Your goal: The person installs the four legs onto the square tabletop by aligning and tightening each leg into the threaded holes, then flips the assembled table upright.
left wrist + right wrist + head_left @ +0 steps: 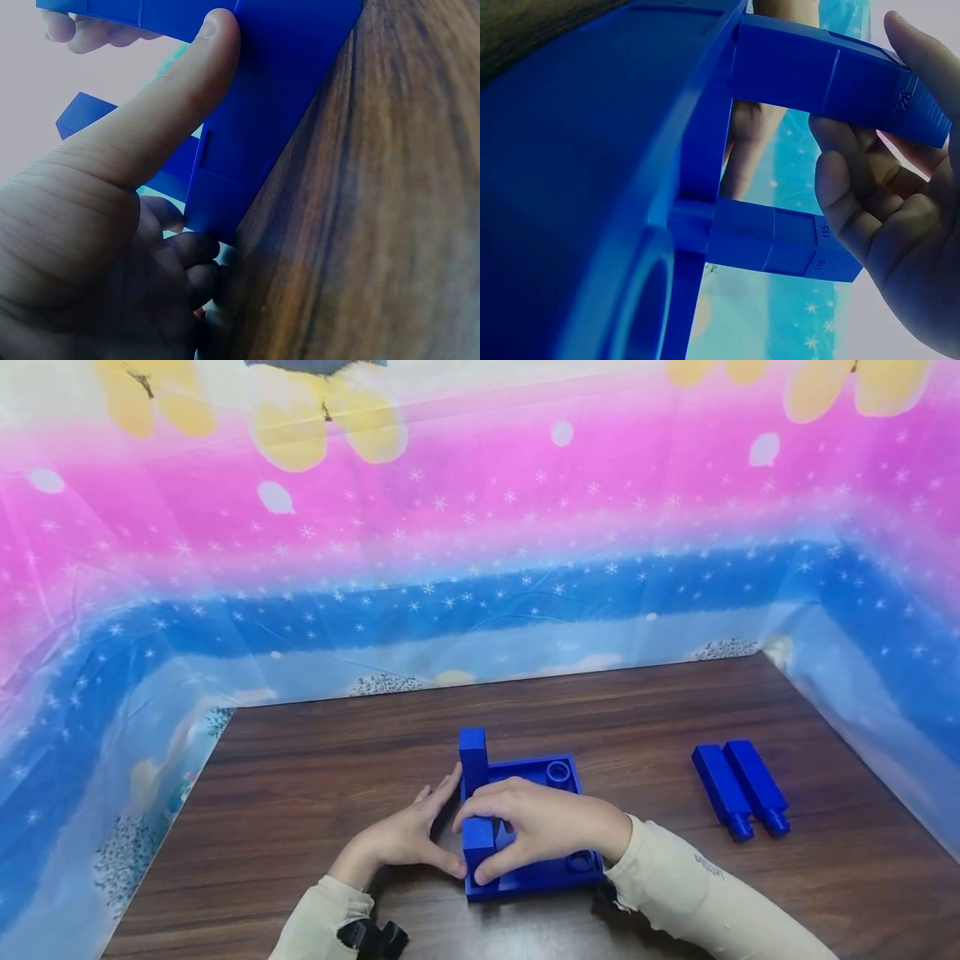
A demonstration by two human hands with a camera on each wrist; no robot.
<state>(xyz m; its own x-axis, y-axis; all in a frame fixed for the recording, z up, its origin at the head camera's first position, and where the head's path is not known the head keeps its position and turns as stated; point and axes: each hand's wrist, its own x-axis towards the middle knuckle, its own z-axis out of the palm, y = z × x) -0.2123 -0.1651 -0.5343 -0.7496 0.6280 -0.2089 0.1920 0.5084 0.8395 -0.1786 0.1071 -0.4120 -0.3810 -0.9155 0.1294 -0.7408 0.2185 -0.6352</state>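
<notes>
A shallow blue tray with round sockets lies on the table, and two blue square posts stand upright along its left side. My right hand grips the upper part of the near post between thumb and fingers; embossed digits show on that post in the right wrist view. Beside the tray's left edge, my left hand is spread, its thumb touching near the front corner. Its fingers reach toward the far post. The near post's lower end is partly hidden by my hands in the head view.
Two more blue square posts with threaded ends lie side by side on the right of the brown wooden table. Open sockets show at the tray's right corners. A patterned pink and blue cloth hangs around the table.
</notes>
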